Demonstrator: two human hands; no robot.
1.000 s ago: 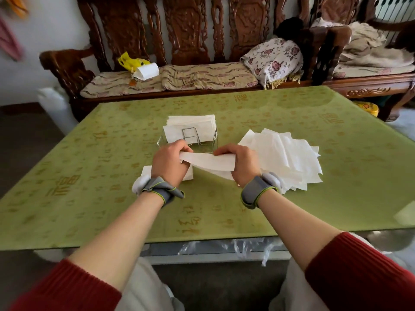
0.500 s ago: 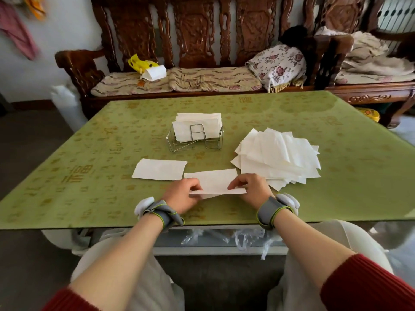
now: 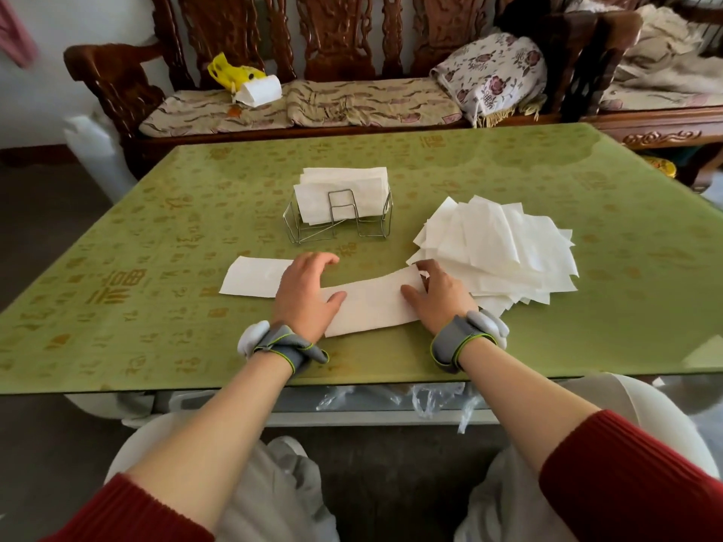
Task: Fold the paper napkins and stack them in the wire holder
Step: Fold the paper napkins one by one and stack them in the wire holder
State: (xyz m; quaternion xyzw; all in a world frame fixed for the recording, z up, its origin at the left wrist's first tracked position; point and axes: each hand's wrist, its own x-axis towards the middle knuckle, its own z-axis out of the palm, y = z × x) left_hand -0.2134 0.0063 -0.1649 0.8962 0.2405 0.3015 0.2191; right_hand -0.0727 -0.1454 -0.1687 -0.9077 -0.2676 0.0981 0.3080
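A white paper napkin [image 3: 371, 305] lies folded into a long strip on the green table [image 3: 587, 326] in front of me. My left hand [image 3: 303, 293] rests on its left end, thumb on the paper and fingers loosely curved. My right hand [image 3: 438, 297] presses the right end flat. A wire holder [image 3: 340, 221] behind the strip holds several folded napkins [image 3: 340, 189]. A fanned pile of unfolded napkins [image 3: 504, 248] lies to the right, touching my right hand. Another folded napkin [image 3: 250, 275] lies flat left of my left hand.
A carved wooden bench [image 3: 340, 45] with cushions stands behind the table. On it lie a yellow bag with a tissue pack [image 3: 250, 82] and a floral pillow [image 3: 493, 72]. Clear plastic hangs under the table's near edge [image 3: 391, 397].
Both hands held the napkin up in the air near the holder, then brought it down to the table. Now they press it flat as a strip.
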